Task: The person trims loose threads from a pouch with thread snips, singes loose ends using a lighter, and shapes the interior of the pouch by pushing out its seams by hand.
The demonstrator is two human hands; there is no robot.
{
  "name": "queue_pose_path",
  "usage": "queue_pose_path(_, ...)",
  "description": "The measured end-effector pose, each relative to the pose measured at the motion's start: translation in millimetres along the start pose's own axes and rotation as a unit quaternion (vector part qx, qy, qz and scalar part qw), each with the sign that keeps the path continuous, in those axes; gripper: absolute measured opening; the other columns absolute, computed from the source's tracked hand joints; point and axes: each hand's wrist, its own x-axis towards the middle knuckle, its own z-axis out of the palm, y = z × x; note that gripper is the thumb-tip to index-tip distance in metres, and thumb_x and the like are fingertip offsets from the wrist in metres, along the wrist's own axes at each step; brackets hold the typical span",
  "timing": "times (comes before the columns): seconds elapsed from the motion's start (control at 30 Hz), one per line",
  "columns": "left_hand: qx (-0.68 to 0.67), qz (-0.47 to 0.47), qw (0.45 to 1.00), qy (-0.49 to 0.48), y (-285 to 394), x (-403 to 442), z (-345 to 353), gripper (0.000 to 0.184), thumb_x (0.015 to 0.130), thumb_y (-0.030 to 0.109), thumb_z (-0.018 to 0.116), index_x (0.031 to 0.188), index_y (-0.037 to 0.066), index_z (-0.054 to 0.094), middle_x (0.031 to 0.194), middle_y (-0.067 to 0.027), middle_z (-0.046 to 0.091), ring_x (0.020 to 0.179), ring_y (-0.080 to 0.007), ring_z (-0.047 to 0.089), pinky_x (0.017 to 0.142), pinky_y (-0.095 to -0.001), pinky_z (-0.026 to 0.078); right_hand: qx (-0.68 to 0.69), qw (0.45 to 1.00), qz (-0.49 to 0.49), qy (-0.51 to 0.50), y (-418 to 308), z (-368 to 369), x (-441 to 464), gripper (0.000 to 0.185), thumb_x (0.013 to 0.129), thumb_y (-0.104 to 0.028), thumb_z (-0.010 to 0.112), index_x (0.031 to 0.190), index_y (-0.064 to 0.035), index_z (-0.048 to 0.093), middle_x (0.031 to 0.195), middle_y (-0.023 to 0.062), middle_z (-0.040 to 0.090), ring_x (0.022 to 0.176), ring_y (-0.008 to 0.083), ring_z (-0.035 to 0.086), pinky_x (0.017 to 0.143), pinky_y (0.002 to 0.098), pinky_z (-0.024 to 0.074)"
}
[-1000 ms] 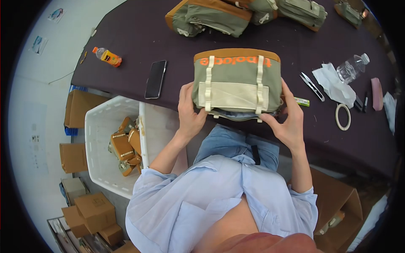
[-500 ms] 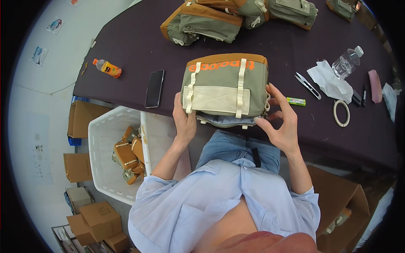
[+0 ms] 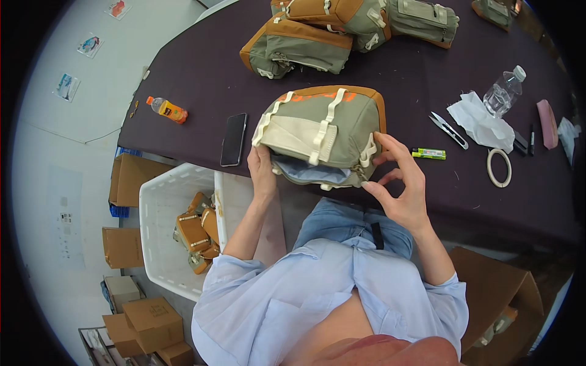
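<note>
A green and brown bag (image 3: 348, 131) with cream straps is tilted at the table's front edge. Its zipped opening gapes toward me, showing pale grey lining (image 3: 317, 172). My left hand (image 3: 262, 174) grips the left end, thumb and fingers closed around the lower corner. At the right end, my right hand (image 3: 400, 183) holds the bag's side, with the thumb beside the metal zipper pull (image 3: 360, 173) and the other fingers bent. Whether the thumb pinches the pull itself is hard to make out.
Several similar bags (image 3: 311, 46) lie at the back of the dark table (image 3: 201, 73). A phone (image 3: 234, 140) and juice bottle (image 3: 166, 110) are left; thread snips (image 3: 448, 130), a tape roll (image 3: 499, 168) and a water bottle (image 3: 504, 91) are right. A white bin (image 3: 180, 274) holds brown pieces.
The bag has turned and tilted, so its right end now faces me more and the orange lettering is mostly out of sight. Both hands have stayed on it.
</note>
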Motion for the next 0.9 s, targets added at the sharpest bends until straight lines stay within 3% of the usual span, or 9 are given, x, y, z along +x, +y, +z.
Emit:
queue_pose_path(0.2,-0.083,-0.036,0.995,-0.042,-9,26,-11,0.056,0.105,0.047,0.040,0.125,-0.003,0.056,0.116,-0.0060,0.064,0.102,-0.0111,0.059,0.091,-0.0283,0.048,-0.101,0.993,-0.046,0.048,0,-2,14,0.081,0.069,-0.014,0.085,0.141,-0.0058,0.048,0.150,0.0159,0.040,0.126,0.0306,0.048,0.085,0.0363,0.0539)
queue_pose_path(0.3,-0.033,-0.004,0.996,-0.087,0,28,-13,0.051,0.106,0.044,0.043,0.123,-0.002,0.059,0.113,-0.0041,0.064,0.102,-0.0105,0.058,0.090,-0.0256,0.046,-0.129,0.987,-0.094,0.014,6,-7,26,0.088,0.066,-0.019,0.088,0.143,-0.0066,0.047,0.150,0.0154,0.039,0.127,0.0315,0.047,0.088,0.0379,0.0530)
queue_pose_path(0.47,0.181,0.105,0.978,0.024,44,40,-3,0.027,0.098,0.017,0.062,0.116,-0.003,0.060,0.102,-0.0036,0.065,0.090,-0.0115,0.057,0.086,-0.0279,0.046,-0.137,0.990,-0.035,-0.013,16,-9,27,0.080,0.064,-0.019,0.089,0.136,-0.0103,0.056,0.144,0.0101,0.046,0.117,0.0215,0.056,0.061,0.0264,0.0554)
queue_pose_path(0.57,0.220,0.171,0.959,0.054,55,27,-4,0.025,0.092,0.012,0.070,0.111,0.000,0.060,0.099,-0.0047,0.065,0.093,-0.0146,0.061,0.087,-0.0304,0.047,-0.117,0.993,0.023,-0.005,18,0,19,0.078,0.063,-0.022,0.090,0.133,-0.0096,0.057,0.138,0.0097,0.049,0.117,0.0233,0.056,0.066,0.0296,0.0563)
queue_pose_path(0.67,0.293,0.186,0.938,0.006,87,-12,17,0.021,0.091,0.005,0.067,0.108,-0.002,0.059,0.100,-0.0084,0.065,0.090,-0.0182,0.062,0.085,-0.0317,0.048,-0.164,0.986,-0.029,0.025,20,8,15,0.077,0.061,-0.025,0.090,0.130,-0.0096,0.058,0.129,0.0088,0.051,0.110,0.0245,0.056,0.072,0.0330,0.0550)
queue_pose_path(0.7,0.340,0.305,0.889,-0.044,89,-16,19,0.024,0.090,0.003,0.066,0.111,-0.004,0.058,0.103,-0.0106,0.065,0.091,-0.0202,0.062,0.084,-0.0305,0.048,-0.183,0.981,-0.049,0.033,19,10,15,0.077,0.060,-0.026,0.090,0.128,-0.0094,0.059,0.126,0.0087,0.052,0.107,0.0248,0.056,0.073,0.0337,0.0542)
queue_pose_path(0.77,0.344,0.285,0.886,-0.124,94,-34,24,0.034,0.089,0.002,0.065,0.121,-0.005,0.055,0.111,-0.0125,0.064,0.101,-0.0196,0.062,0.087,-0.0292,0.048,-0.220,0.970,-0.090,0.046,17,13,15,0.075,0.059,-0.027,0.091,0.125,-0.0090,0.060,0.119,0.0085,0.052,0.100,0.0255,0.056,0.075,0.0351,0.0524)
queue_pose_path(0.83,0.188,0.133,0.966,-0.118,89,-36,28,0.046,0.083,0.007,0.074,0.123,-0.007,0.054,0.111,-0.0154,0.063,0.102,-0.0233,0.061,0.088,-0.0328,0.049,-0.235,0.965,-0.106,0.046,8,17,15,0.072,0.058,-0.027,0.090,0.122,-0.0085,0.062,0.114,0.0076,0.052,0.094,0.0249,0.054,0.073,0.0349,0.0506)
queue_pose_path(0.9,0.085,0.041,0.989,-0.116,94,-34,33,0.053,0.081,0.009,0.078,0.124,-0.008,0.052,0.112,-0.0167,0.063,0.104,-0.0237,0.061,0.089,-0.0337,0.050,-0.249,0.960,-0.120,0.034,5,23,12,0.070,0.057,-0.027,0.090,0.118,-0.0081,0.064,0.109,0.0070,0.053,0.092,0.0248,0.053,0.072,0.0352,0.0490)
